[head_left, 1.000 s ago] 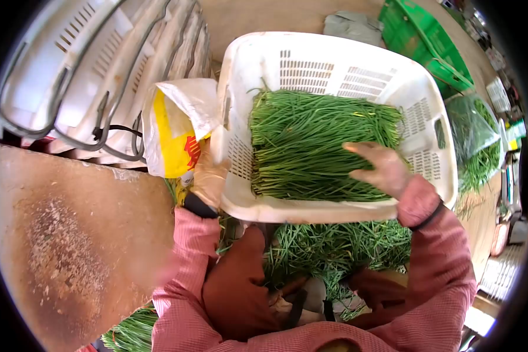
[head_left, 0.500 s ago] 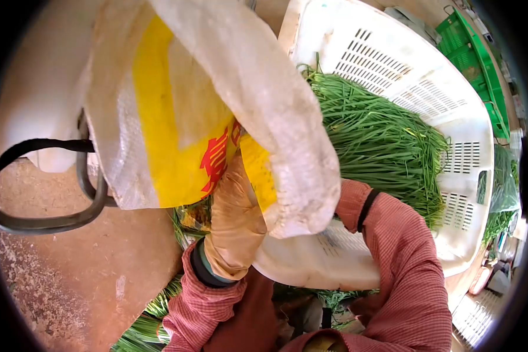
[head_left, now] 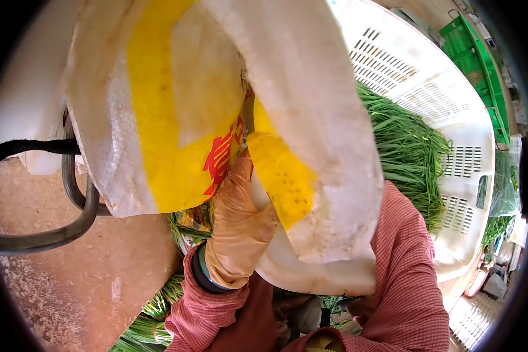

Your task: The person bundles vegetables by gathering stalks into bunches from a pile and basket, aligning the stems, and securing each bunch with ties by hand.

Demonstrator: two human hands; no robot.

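Note:
A white woven plastic sack [head_left: 320, 76] with yellow bands and red lettering hangs close in front of me and fills much of the upper view. My left hand [head_left: 240, 226], in a tan glove, grips the sack at its lower fold; the fingertips are partly hidden by the material. Behind the sack's right side, my right hand is out of sight, and only the red checked sleeve [head_left: 408, 252] shows. Long green leafy stalks [head_left: 402, 152], like garlic chives, lie in a large white slotted basket [head_left: 460, 120] beyond the sack.
At the left stands a dark curved metal tube frame [head_left: 53, 239] with a black strap. More bundled green stalks [head_left: 146, 328] lie at the lower left. A green crate [head_left: 478, 73] and a clear plastic bag [head_left: 504, 188] are at the far right.
The sack has spread to the right and looks larger, covering more of the basket and stalks. My right wrist, visible before, is now behind it. My left hand has shifted slightly, its thumb showing more.

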